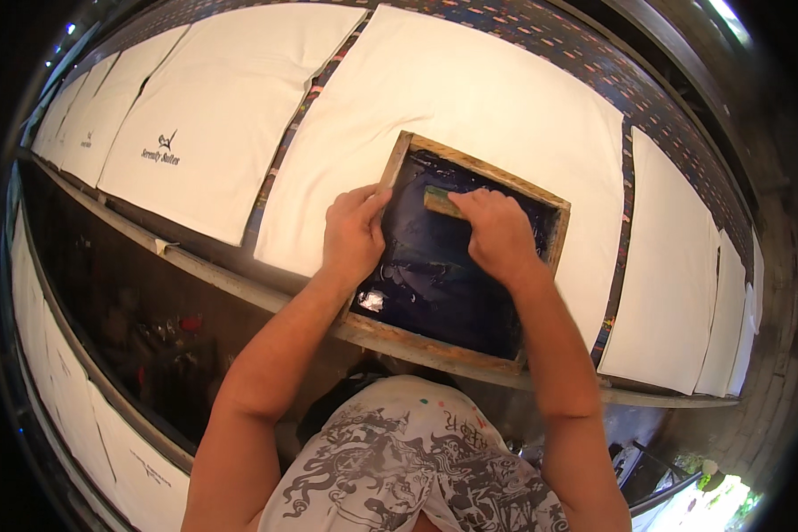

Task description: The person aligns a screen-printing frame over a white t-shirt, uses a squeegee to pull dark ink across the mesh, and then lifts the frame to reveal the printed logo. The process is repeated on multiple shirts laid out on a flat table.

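Head view: two bare hands work at a flat wooden frame [488, 171], which lies a bit turned on a big white cloth [488, 84]. The cloth is spread on a long worktop [230, 284], and the low end of the frame reaches the near edge. The left hand [355, 232] has its fingers wrapped on the left side of the frame. The right hand [503, 232] has its fingers closed on a small block [442, 202], brown and green, near the top part inside the frame. Under the block is a dark blue sheet [434, 293] with shiny spots that look like wet ink.

To the left, a white cloth [222, 106] bears a small dark picture [161, 149], and one farther along has a dark mark too. Those look done. The middle cloth looks to be the one being worked on now; the parts that show are plain, and what is under the frame is hidden, so I cannot tell if it has a picture yet. To the right, the next cloth [669, 275] shows no mark, so it seems left to do, and the ones past it look plain too.
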The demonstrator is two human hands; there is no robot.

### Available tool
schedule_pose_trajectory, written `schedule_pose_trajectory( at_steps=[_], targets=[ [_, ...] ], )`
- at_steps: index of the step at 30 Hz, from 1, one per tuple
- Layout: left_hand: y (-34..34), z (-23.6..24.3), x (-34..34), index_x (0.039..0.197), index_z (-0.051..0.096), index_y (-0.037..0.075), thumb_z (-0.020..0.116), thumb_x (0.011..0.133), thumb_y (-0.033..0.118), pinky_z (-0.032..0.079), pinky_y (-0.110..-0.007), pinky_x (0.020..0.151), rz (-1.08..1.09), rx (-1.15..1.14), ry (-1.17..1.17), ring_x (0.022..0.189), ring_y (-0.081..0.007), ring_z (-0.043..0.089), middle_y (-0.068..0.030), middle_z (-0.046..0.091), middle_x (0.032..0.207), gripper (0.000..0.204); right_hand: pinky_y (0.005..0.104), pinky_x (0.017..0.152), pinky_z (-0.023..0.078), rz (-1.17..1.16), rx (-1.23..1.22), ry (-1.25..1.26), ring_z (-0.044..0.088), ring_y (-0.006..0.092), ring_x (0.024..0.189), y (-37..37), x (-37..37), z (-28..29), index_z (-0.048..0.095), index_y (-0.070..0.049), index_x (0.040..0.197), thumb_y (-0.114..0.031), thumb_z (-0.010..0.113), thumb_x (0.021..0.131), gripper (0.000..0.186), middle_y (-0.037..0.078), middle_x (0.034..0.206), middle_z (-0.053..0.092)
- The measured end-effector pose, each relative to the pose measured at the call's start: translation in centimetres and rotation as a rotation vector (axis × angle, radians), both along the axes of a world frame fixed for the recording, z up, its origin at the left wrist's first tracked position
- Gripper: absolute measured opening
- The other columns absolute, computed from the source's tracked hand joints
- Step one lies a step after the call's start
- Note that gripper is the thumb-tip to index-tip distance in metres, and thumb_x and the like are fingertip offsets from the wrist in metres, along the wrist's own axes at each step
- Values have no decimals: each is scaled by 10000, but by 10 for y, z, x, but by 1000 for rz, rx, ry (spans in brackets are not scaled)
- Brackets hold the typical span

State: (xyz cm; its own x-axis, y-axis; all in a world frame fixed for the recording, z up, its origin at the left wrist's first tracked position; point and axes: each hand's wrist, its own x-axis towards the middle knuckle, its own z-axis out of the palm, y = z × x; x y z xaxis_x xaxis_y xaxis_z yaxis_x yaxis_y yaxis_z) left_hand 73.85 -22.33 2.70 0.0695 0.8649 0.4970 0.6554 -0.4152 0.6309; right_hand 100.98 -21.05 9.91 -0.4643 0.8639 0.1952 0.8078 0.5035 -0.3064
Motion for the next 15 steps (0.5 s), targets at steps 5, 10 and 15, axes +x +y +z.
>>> schedule_pose_trajectory(
  at_steps=[5,10,15],
  targets=[
    [-4,1,-2,1286,835,71,739,961,-58,543,-520,1022,28,-41,19,1159,-394,712,-147,794,1302,362,486,1000,522,57,47,-51,725,317,1188,-72,-27,-15,780,-60,1390,-26,711,913,483,136,1342,787],
    [-2,1,0,1267,844,63,740,971,-50,545,-515,1031,30,-52,-10,1159,-394,715,-151,799,1295,334,493,1015,530,62,32,-62,730,331,1172,-115,-39,-8,780,-49,1392,-44,718,926,470,158,1321,782],
    [0,-2,-1,1253,850,61,743,965,-55,552,-514,1035,34,-48,-30,1170,-391,718,-150,801,1298,328,485,978,578,128,-75,15,750,343,1128,-101,-32,16,800,-37,1333,-43,731,941,398,167,1242,798]
  ],
)
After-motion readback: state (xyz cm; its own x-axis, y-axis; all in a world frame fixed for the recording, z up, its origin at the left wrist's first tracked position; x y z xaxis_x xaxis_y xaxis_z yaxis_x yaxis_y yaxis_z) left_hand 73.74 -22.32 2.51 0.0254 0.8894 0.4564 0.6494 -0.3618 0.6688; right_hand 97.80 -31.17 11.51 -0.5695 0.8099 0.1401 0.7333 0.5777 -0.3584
